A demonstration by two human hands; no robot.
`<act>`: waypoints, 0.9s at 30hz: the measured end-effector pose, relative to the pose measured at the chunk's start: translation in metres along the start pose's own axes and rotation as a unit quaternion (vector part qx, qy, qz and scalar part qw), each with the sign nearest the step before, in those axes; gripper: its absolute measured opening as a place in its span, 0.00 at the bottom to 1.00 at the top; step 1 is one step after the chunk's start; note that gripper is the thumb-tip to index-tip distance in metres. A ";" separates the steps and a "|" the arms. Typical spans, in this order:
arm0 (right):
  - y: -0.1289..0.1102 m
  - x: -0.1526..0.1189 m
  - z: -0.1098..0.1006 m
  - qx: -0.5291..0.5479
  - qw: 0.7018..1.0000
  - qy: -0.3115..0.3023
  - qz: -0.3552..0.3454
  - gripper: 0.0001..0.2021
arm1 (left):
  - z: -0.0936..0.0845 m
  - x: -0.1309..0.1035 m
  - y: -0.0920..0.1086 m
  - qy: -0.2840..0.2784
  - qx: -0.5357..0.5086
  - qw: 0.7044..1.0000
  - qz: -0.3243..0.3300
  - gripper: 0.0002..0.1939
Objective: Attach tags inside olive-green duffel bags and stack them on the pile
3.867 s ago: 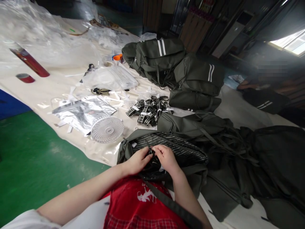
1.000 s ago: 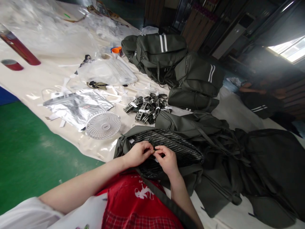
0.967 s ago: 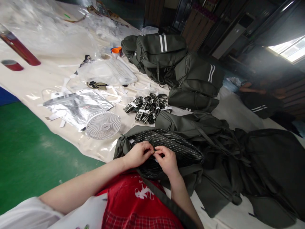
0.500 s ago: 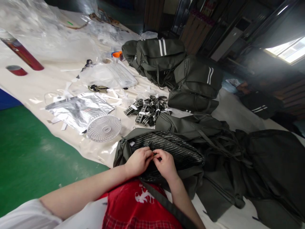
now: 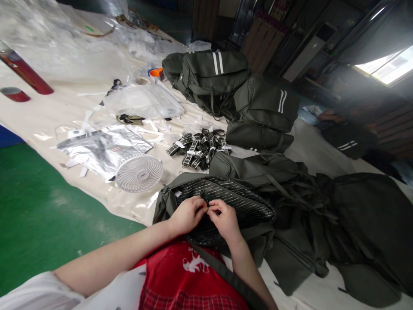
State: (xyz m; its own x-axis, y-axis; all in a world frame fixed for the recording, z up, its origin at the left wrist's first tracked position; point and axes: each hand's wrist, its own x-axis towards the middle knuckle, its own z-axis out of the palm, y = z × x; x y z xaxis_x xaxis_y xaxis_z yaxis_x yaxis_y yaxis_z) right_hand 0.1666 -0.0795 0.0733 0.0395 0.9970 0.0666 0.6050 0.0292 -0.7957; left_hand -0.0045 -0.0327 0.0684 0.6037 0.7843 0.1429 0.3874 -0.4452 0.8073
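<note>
A dark green bag (image 5: 167,206) lies open in front of me, its black lining (image 5: 238,193) printed with white lettering. Over its mouth, my left hand (image 5: 190,215) is closed in a pinch, thumb and finger together. My right hand (image 5: 223,219) pinches right beside it, the fingertips of both hands nearly touching. Whatever small thing sits between the fingertips is too small to make out. A dark strap (image 5: 226,275) runs from the bag across my red apron (image 5: 174,280).
Bundled black-and-white lettered straps (image 5: 196,150) lie beyond the bag. Left of them are a white fan (image 5: 139,173) and a silver pouch (image 5: 103,148). Finished-looking dark backpacks (image 5: 216,77) stand behind; more dark bags (image 5: 364,228) pile up at right. A red spray can (image 5: 29,73) lies far left.
Both hands stay pinched at the same spot over the bag, with only slight finger movement. The view has shifted slightly, so the table's things appear a little further left.
</note>
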 end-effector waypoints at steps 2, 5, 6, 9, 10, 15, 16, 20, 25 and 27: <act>0.001 0.000 0.000 0.017 1.000 0.000 0.006 0.08 | -0.001 0.000 0.000 0.003 -0.004 1.000 -0.004 0.10; -0.002 0.000 -0.001 -0.021 1.000 -0.010 -0.019 0.10 | -0.002 -0.001 0.000 0.001 -0.001 1.000 0.000 0.11; -0.003 -0.001 -0.002 -0.044 0.998 -0.013 -0.032 0.10 | -0.002 -0.001 0.000 0.001 0.001 1.000 0.001 0.11; -0.006 -0.002 -0.004 -0.092 0.994 -0.015 -0.058 0.11 | -0.001 -0.002 -0.001 0.001 0.008 1.000 -0.001 0.11; -0.006 -0.002 -0.005 -0.097 0.993 -0.016 -0.061 0.11 | 0.000 -0.002 -0.001 0.000 0.010 1.000 0.001 0.11; -0.006 -0.003 -0.003 -0.091 0.994 -0.024 -0.053 0.11 | 0.002 -0.002 -0.003 -0.010 0.004 1.000 0.023 0.12; -0.005 -0.003 -0.003 -0.080 0.995 -0.023 -0.047 0.11 | 0.003 -0.002 -0.004 -0.011 0.001 1.000 0.025 0.12; -0.004 -0.002 -0.001 -0.036 0.999 -0.025 -0.027 0.10 | 0.002 -0.002 -0.003 -0.006 -0.012 1.000 0.027 0.12; -0.004 -0.001 0.000 -0.024 0.999 -0.026 -0.018 0.10 | 0.004 -0.002 -0.003 -0.001 -0.018 0.999 0.026 0.12; -0.004 0.000 0.000 -0.023 0.999 -0.027 -0.013 0.10 | 0.005 -0.002 -0.005 0.000 -0.015 0.999 0.028 0.11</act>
State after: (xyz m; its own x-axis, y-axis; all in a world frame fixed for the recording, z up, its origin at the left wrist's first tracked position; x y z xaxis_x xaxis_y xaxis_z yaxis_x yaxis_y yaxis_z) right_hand 0.1638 -0.0799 0.0765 -0.0185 0.9984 0.0540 0.6409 0.0533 -0.7658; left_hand -0.0041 -0.0347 0.0614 0.6243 0.7583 0.1878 0.3318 -0.4751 0.8150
